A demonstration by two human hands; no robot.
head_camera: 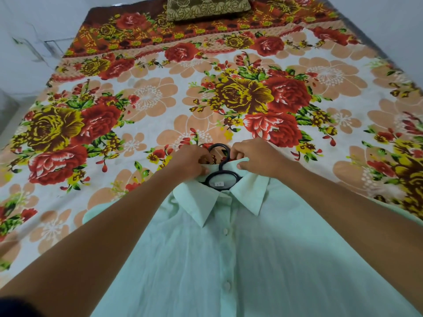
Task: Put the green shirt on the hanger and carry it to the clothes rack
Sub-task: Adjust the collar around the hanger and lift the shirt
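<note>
The pale green shirt (240, 259) lies front up and buttoned on the bed, its collar pointing away from me. A black hanger (220, 156) sits inside it, with the hook and neck sticking out of the collar opening; its shoulders are hidden under the cloth. My left hand (190, 164) pinches the back of the collar on the left of the hook. On the right of the hook, my right hand (254, 160) pinches the same collar band. The clothes rack is out of view.
The bed carries a flowered sheet (160, 92) in red, yellow and peach. A brown patterned pillow (206, 6) lies at the far end. Pale walls (34, 30) run along the left side and behind the bed.
</note>
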